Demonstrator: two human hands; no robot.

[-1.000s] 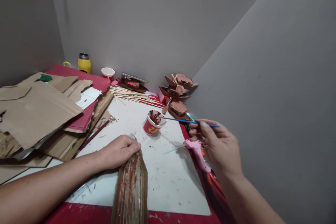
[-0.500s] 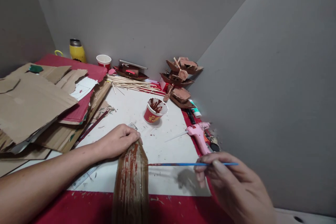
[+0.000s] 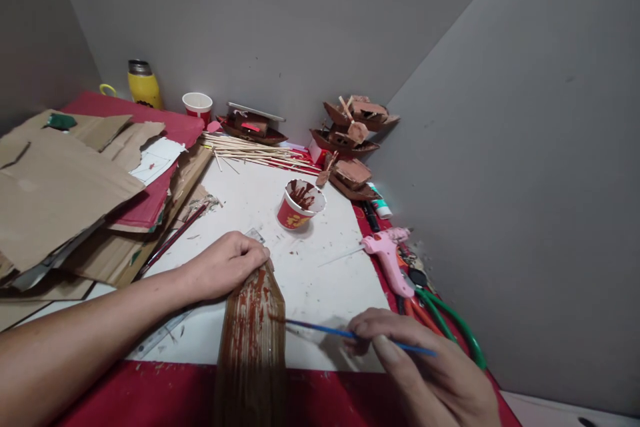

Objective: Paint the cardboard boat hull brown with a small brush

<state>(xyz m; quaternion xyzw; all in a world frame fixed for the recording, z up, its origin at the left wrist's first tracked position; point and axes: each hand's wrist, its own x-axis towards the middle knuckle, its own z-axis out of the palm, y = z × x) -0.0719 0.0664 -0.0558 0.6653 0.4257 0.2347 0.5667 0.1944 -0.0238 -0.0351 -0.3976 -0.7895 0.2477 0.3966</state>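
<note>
My left hand (image 3: 231,265) grips the pointed far end of a long cardboard piece (image 3: 255,347) with reddish-brown paint streaked along its ridges. Its near end runs off toward me past the table's front edge. Between the fingers of my right hand (image 3: 415,360) is a thin blue paintbrush (image 3: 330,330), its tip at the right part of the cardboard's surface. Beyond the cardboard stands a red and white paper cup (image 3: 299,208) smeared inside with brown paint. A clear ruler (image 3: 163,333) lies partly under my left forearm.
Brown model boats (image 3: 353,177) stand at the back right, another boat (image 3: 253,127) at the back. A pink glue gun (image 3: 390,257) and green-handled scissors (image 3: 457,330) lie right. Cardboard sheets (image 3: 65,180) pile up left, with thin sticks (image 3: 255,152) behind and a yellow bottle (image 3: 143,85).
My right hand has moved left and slightly down, carrying the brush tip from the cardboard's right edge onto its surface. The scissors' green handles have come into view. My left hand keeps its grip.
</note>
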